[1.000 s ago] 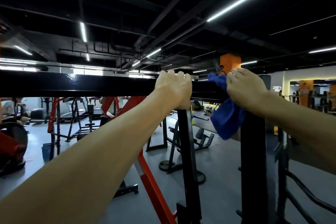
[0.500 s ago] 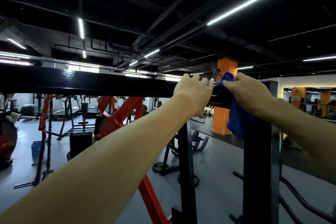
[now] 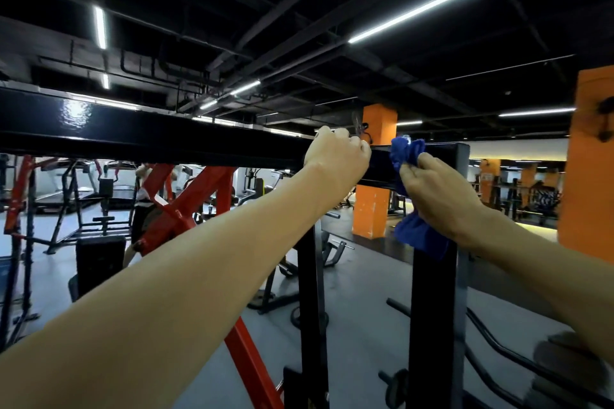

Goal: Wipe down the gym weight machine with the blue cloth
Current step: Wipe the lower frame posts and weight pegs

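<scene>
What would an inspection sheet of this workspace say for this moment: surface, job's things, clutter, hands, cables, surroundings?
Surface: black top beam of the weight machine, glossy, with light glare on its left part.
Job's things: blue cloth bunched against the beam's right end, its tail hanging down in front of the black upright post.
Clutter: nothing seen on the beam.
Hands: left hand curled over the beam; right hand grips the cloth.
Cables: nothing seen on the machine.
Surroundings: red-framed machine behind, orange pillar, grey floor, ceiling strip lights.
</scene>
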